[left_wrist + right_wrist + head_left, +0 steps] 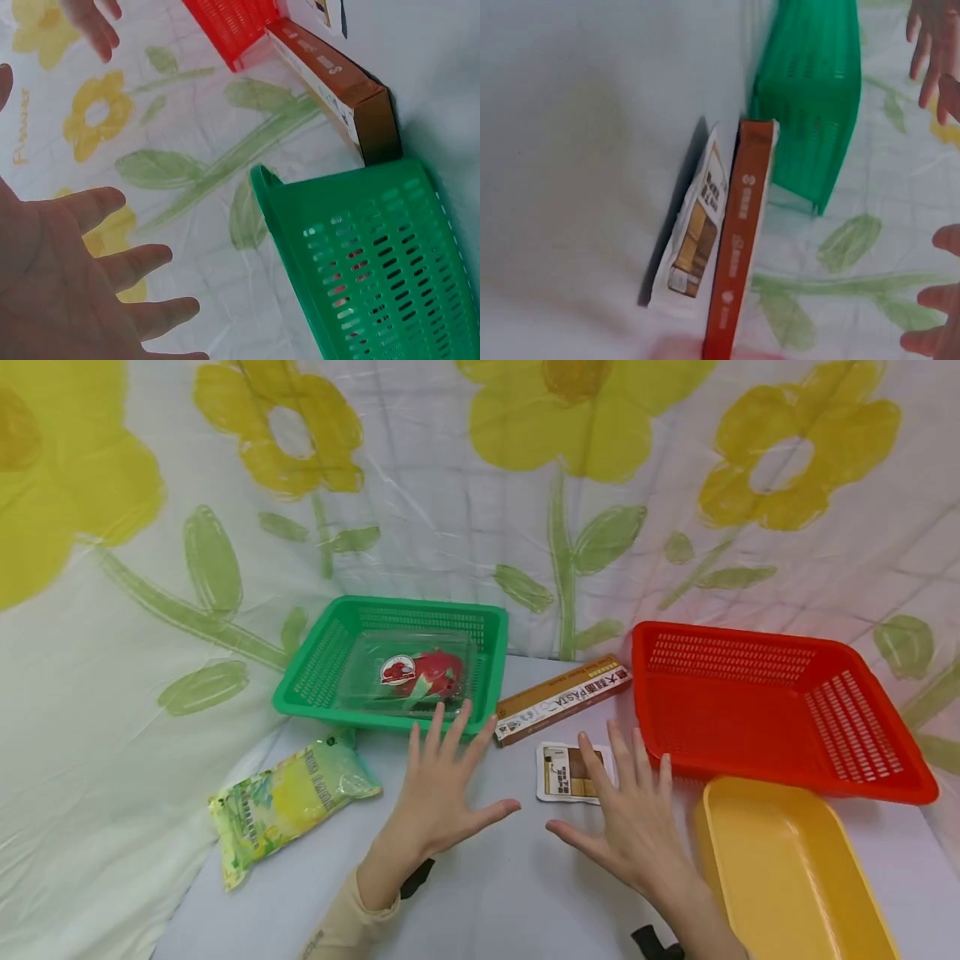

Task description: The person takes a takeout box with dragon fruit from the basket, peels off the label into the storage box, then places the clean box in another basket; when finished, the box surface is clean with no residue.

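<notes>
In the head view my left hand (438,793) is held with fingers spread before the green basket (390,718), its fingertips overlapping the near rim. Inside that basket lies a clear plastic box (360,672) with a red dragon fruit (442,672) in it. My right hand (633,818), also spread and holding nothing, overlaps a small white packet (558,772) with a printed label. Behind the packet a long brown and white pasta box (562,700) lies at a slant between the two baskets. A yellow-green bag (292,797) rests left of my left hand.
A red basket (735,718) stands at the back right. In front of it, beside my right forearm, is a yellow tray (795,877). A white cloth (420,527) painted with yellow flowers hangs behind the white table (510,893).
</notes>
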Motion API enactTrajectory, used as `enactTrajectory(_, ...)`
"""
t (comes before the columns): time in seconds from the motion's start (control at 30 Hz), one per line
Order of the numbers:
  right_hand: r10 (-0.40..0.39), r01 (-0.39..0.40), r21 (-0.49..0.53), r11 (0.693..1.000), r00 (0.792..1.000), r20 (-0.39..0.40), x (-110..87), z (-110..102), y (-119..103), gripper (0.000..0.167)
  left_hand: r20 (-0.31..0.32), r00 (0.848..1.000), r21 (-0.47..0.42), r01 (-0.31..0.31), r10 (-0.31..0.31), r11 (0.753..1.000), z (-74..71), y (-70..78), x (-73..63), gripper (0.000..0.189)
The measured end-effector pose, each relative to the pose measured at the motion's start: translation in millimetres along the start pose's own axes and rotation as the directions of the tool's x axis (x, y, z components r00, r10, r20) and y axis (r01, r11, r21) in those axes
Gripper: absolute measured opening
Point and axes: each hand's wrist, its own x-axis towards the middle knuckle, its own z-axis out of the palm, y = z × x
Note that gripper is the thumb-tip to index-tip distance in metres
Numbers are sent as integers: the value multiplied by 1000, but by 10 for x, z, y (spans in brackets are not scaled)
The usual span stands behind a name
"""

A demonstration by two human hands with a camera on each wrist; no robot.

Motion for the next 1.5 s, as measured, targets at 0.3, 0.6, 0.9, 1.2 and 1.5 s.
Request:
enactTrajectory(0.3, 10, -10, 80, 997, 1000, -3, 96, 31, -80, 110, -102, 992, -100, 59, -70, 993, -121, -202, 32, 92)
enactTrajectory(0.6, 31, -33, 121, 992, 999, 24, 140, 86, -121, 108, -118, 975, -268, 151, -188, 952, -282, -510, 159, 82)
enactTrajectory(0.9, 26, -29, 149, 988, 999, 23, 204, 145, -193, 107, -31, 936, -360, 318, -352, 877, -437, -870, 371, 83)
enactTrajectory(1.2, 42, -55, 192, 980, 996, 73, 248, 190, -255, 104, 45, 871, -303, 479, -489, 824, -483, -1387, 672, 79)
enactTrajectory(1.5, 64, -85, 364, 927, 995, 71, 393, 328, -380, 87, 239, 780, -289, 625, -578, 725, -508, -1736, 893, 83)
